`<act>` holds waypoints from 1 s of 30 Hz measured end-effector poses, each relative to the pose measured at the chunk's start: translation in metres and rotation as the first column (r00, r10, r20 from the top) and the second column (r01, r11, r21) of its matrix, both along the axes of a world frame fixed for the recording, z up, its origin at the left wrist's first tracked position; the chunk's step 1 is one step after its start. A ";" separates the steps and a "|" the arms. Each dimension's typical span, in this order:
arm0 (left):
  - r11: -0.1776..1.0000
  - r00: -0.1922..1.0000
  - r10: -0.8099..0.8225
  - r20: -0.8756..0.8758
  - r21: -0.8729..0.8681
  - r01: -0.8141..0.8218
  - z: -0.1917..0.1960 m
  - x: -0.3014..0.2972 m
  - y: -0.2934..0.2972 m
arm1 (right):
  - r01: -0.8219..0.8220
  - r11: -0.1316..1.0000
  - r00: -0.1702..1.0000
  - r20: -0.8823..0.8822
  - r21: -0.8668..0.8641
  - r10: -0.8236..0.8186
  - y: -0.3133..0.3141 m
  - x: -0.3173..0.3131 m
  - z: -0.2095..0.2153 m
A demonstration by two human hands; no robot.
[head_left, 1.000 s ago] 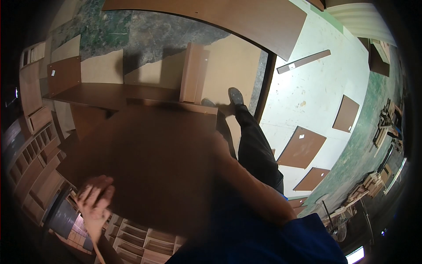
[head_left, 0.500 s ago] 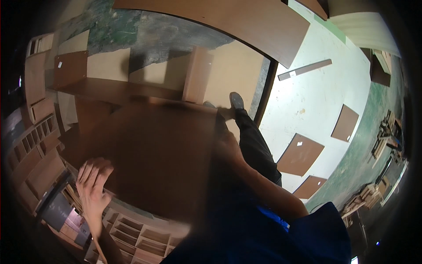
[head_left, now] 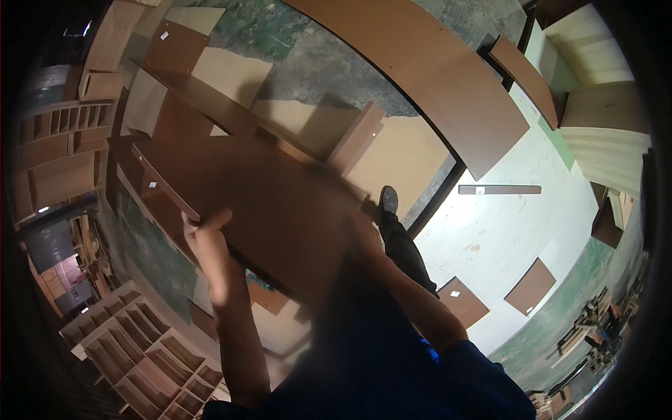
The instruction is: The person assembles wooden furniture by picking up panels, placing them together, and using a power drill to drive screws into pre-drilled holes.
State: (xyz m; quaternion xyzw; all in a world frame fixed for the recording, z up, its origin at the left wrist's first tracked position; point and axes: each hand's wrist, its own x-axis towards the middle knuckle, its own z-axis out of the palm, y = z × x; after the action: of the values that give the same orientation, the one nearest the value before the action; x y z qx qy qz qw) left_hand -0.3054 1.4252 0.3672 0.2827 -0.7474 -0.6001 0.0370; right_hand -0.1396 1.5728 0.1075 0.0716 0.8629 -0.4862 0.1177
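Note:
A large brown board [head_left: 259, 189] fills the middle of the view, tilted in front of my body. My left hand [head_left: 210, 245] grips its left edge, with the thumb over the face and the fingers at the rim. At the opposite edge, my right hand [head_left: 365, 238] holds the board; its fingers are dark and partly blurred. Just beyond lies a long brown panel assembly [head_left: 231, 112] with an upright brown end piece [head_left: 178, 47]. Another brown upright [head_left: 358, 136] stands near my shoe [head_left: 389, 199].
A long brown panel [head_left: 434, 77] lies across the far side. On the white board [head_left: 483, 238] to the right rest a narrow brown strip [head_left: 511, 190] and smaller brown panels [head_left: 530, 287]. Shelf units with compartments [head_left: 150, 350] stand at lower left, and wood scraps [head_left: 588, 329] lie at right.
My left hand, open and away from the board before, has come in and taken hold of its edge. My view has turned, and the surroundings appear rotated clockwise.

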 end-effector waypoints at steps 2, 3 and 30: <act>0.997 0.999 0.042 -0.017 -0.068 -0.043 0.001 -0.002 0.004 | 0.027 1.000 0.999 -0.039 -0.004 -0.028 -0.010 0.005 -0.019; 0.995 1.000 0.028 -0.005 -0.093 -0.028 -0.002 0.000 0.000 | 0.045 0.998 0.999 -0.019 -0.038 -0.046 -0.011 0.009 -0.018; 0.994 0.987 0.063 0.149 -0.102 -0.048 -0.023 0.008 -0.022 | 0.331 0.943 0.902 -0.309 0.043 -0.302 -0.032 0.050 0.013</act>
State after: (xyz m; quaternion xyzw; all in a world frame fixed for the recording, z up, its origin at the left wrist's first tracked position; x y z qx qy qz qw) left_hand -0.2972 1.4036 0.3442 0.3462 -0.7682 -0.5384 0.0107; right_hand -0.0896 1.5412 0.1206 0.1423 0.8695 -0.4628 -0.0977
